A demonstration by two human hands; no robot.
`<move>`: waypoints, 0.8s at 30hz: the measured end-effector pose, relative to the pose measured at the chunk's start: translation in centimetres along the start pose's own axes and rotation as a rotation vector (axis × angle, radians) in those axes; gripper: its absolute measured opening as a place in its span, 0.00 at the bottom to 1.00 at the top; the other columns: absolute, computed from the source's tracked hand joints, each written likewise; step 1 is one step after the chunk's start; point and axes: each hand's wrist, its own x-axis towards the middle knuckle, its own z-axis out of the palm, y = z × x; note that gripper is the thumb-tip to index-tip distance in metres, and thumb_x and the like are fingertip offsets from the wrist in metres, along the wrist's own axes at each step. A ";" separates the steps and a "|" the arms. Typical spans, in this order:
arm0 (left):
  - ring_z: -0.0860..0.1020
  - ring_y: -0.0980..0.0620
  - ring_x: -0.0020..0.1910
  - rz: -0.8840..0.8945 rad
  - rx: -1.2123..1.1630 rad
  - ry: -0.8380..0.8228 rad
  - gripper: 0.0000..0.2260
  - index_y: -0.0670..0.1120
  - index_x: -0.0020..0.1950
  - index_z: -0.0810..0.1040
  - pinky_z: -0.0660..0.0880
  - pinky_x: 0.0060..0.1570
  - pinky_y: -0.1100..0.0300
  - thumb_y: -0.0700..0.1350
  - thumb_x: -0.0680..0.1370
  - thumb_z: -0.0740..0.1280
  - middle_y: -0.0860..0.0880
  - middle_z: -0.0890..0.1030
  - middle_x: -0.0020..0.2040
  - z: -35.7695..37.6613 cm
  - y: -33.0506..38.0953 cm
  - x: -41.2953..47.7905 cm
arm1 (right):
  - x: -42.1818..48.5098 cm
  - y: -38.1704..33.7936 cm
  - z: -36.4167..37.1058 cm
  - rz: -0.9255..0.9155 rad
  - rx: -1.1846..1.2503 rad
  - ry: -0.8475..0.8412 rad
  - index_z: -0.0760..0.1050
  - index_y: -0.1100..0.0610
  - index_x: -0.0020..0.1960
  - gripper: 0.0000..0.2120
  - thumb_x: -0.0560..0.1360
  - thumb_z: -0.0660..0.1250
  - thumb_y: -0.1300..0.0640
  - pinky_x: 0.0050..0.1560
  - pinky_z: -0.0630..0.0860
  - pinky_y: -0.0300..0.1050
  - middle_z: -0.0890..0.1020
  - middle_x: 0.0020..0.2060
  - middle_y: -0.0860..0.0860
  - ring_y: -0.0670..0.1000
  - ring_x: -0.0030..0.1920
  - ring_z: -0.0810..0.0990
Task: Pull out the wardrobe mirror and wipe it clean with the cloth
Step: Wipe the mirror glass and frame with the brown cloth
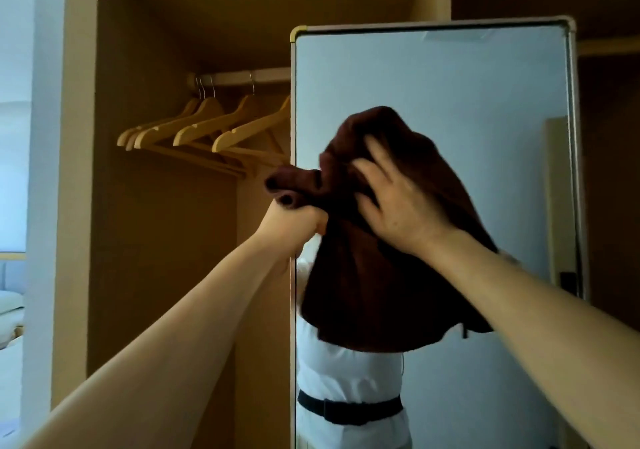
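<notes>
A tall wardrobe mirror [485, 95] in a pale metal frame stands pulled out in front of me, facing me. A dark brown cloth [374, 282] hangs bunched against its glass at chest height. My left hand [294, 213] grips one end of the cloth at the mirror's left edge, fist closed around it. My right hand [398, 202] lies on the cloth with fingers spread and slightly curled into the fabric, blurred by motion. The glass reflects a person in a white top with a black belt, mostly hidden behind the cloth.
The open wooden wardrobe [156, 240] fills the left, with several wooden hangers [207, 126] on a rail [242, 78] beside the mirror's left edge. A pale wall and part of a bed [10, 310] show at far left. Dark wardrobe panels lie right of the mirror.
</notes>
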 end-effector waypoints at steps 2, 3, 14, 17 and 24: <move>0.70 0.45 0.40 -0.022 -0.028 0.032 0.15 0.37 0.48 0.71 0.70 0.40 0.51 0.38 0.62 0.64 0.41 0.73 0.37 0.1 0.1 0.2 | -1.4 2.5 -2.0 0.050 -0.047 0.000 0.69 0.63 0.67 0.22 0.73 0.66 0.64 0.68 0.59 0.50 0.58 0.74 0.61 0.65 0.69 0.65; 0.71 0.44 0.42 -0.057 -0.060 0.047 0.21 0.38 0.54 0.70 0.71 0.44 0.50 0.41 0.61 0.66 0.40 0.74 0.40 0.1 0.1 0.2 | -2.0 4.0 -3.1 0.086 -0.070 0.015 0.69 0.65 0.66 0.23 0.73 0.66 0.67 0.68 0.58 0.52 0.58 0.73 0.64 0.67 0.69 0.64; 0.71 0.60 0.17 -0.067 -0.062 0.151 0.07 0.47 0.46 0.69 0.66 0.19 0.71 0.49 0.79 0.61 0.50 0.71 0.32 0.4 0.1 0.1 | 0.6 9.3 -7.4 0.599 -0.240 0.364 0.62 0.58 0.72 0.23 0.77 0.57 0.58 0.72 0.50 0.58 0.56 0.74 0.61 0.59 0.74 0.54; 0.75 0.52 0.32 -0.069 -0.010 0.155 0.10 0.46 0.49 0.71 0.72 0.34 0.61 0.52 0.80 0.58 0.47 0.75 0.37 0.2 0.1 0.2 | 2.6 4.9 -4.6 0.455 -0.246 0.249 0.58 0.59 0.74 0.29 0.75 0.60 0.52 0.71 0.49 0.59 0.54 0.74 0.64 0.61 0.74 0.53; 0.80 0.44 0.54 -0.155 -0.191 0.110 0.27 0.46 0.66 0.73 0.76 0.54 0.53 0.63 0.79 0.53 0.44 0.82 0.53 0.0 -0.1 0.5 | -5.9 -3.9 3.6 0.048 -0.158 -0.019 0.72 0.58 0.66 0.32 0.66 0.70 0.44 0.52 0.77 0.51 0.68 0.69 0.62 0.60 0.66 0.71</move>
